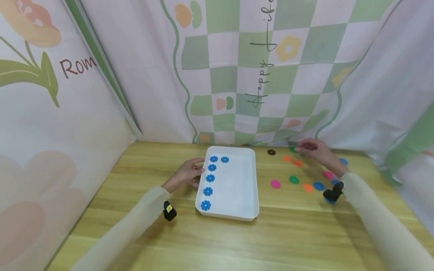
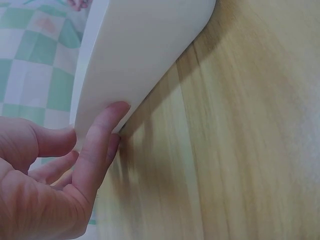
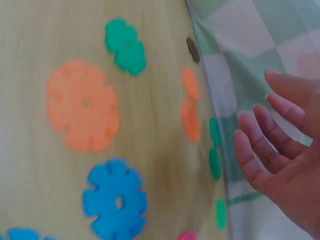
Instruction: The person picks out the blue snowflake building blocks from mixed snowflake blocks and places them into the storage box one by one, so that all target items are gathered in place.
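A white tray [image 1: 234,188] lies on the wooden table with several blue flower-shaped discs [image 1: 208,191] in it, most in a column along its left side. My left hand [image 1: 185,173] rests against the tray's left wall; in the left wrist view, a fingertip [image 2: 119,107] touches the outer wall. At the back right, my right hand [image 1: 315,150] hovers over the table's far edge near a green disc [image 1: 293,149]. Its fingers [image 3: 272,130] are spread and loosely bent in the right wrist view, with nothing between them.
Loose flower discs lie right of the tray: orange [image 1: 308,188], green [image 1: 294,180], pink [image 1: 275,184], blue [image 1: 318,186] and dark brown [image 1: 271,152]. A patterned curtain [image 1: 251,82] hangs behind the table, and another printed cloth [image 1: 51,150] stands along the left side.
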The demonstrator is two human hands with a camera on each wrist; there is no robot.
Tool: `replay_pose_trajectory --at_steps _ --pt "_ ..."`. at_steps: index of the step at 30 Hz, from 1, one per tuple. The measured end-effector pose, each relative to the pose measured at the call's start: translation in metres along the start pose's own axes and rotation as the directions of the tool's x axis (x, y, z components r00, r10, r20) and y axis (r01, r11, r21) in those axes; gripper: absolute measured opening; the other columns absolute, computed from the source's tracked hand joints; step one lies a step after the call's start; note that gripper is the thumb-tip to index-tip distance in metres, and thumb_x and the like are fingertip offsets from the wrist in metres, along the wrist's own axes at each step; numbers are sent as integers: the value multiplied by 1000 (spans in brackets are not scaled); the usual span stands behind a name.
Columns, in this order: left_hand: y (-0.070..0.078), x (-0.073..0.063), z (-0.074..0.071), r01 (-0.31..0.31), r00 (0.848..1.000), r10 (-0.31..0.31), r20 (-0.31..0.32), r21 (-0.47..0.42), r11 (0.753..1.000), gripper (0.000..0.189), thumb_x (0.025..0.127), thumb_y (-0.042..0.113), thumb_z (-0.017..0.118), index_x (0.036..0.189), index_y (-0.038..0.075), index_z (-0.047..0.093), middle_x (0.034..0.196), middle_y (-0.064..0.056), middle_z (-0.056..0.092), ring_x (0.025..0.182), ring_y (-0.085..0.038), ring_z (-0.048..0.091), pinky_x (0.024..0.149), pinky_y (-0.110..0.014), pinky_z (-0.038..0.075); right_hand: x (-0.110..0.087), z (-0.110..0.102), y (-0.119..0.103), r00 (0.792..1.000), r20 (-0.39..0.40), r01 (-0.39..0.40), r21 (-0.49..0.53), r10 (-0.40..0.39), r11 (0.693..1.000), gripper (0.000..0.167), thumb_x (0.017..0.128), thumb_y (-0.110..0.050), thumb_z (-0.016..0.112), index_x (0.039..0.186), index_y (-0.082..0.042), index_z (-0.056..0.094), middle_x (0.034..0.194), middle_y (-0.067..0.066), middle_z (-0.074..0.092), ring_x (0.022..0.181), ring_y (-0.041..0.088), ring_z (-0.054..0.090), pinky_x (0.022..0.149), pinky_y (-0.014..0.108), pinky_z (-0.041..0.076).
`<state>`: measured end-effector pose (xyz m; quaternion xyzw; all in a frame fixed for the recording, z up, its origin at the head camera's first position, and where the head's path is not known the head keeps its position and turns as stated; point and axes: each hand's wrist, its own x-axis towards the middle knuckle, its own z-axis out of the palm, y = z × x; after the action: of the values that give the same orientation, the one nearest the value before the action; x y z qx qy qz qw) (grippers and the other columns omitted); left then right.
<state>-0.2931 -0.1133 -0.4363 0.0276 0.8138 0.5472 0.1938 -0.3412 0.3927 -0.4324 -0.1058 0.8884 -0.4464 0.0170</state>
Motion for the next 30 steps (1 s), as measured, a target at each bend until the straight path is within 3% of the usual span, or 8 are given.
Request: replay_pose_trajectory --at_steps 6,14,18,23,26,30 --pt "1 -2 1 -3 1000 3 4 2 1000 54 109 14 57 160 10 42 148 -28 55 116 -37 69 68 -36 68 -20 -19 18 1000 -13 -2 56 2 998 44 108 -24 60 141 4 52 112 -21 69 101 1 68 88 24 62" --pt "1 -1 1 1 1000 -1 -7 5 1000 54 108 14 57 160 11 43 148 -27 56 117 -37 69 68 -35 68 -32 -43 42 997 -67 -29 5 29 1000 44 108 -24 60 144 1 51 113 -33 61 98 -9 63 84 15 59" --pt "0 -1 1 -1 1000 1 -4 5 1000 53 109 14 57 160 12 43 148 -27 57 115 -36 69 68 -35 68 -40 -56 51 996 -81 -52 -45 49 998 51 110 -29 57 149 2 47 117 -31 60 100 -10 61 83 14 56" --pt "-1 1 1 8 1000 -8 1 -18 1000 54 108 13 58 160 13 43 145 -26 58 114 -35 69 68 -36 68 -47 -70 64 991 -88 -116 -161 103 980 63 110 -44 52 158 -6 41 128 -28 52 102 -18 51 89 25 48" --pt "0 1 1 15 1000 -16 -2 -31 999 54 108 13 58 160 14 43 145 -25 58 116 -35 68 69 -37 68 -49 -76 73 987 -98 -142 -153 127 978 66 109 -46 52 159 -6 39 123 -34 50 101 -17 52 88 25 48" --pt "0 1 2 20 1000 -20 -10 -30 999 53 109 13 57 160 14 43 145 -25 58 116 -36 68 70 -38 68 -51 -82 82 982 -122 -157 -125 141 980 68 109 -47 53 157 -1 40 112 -43 48 98 -14 55 79 13 49"
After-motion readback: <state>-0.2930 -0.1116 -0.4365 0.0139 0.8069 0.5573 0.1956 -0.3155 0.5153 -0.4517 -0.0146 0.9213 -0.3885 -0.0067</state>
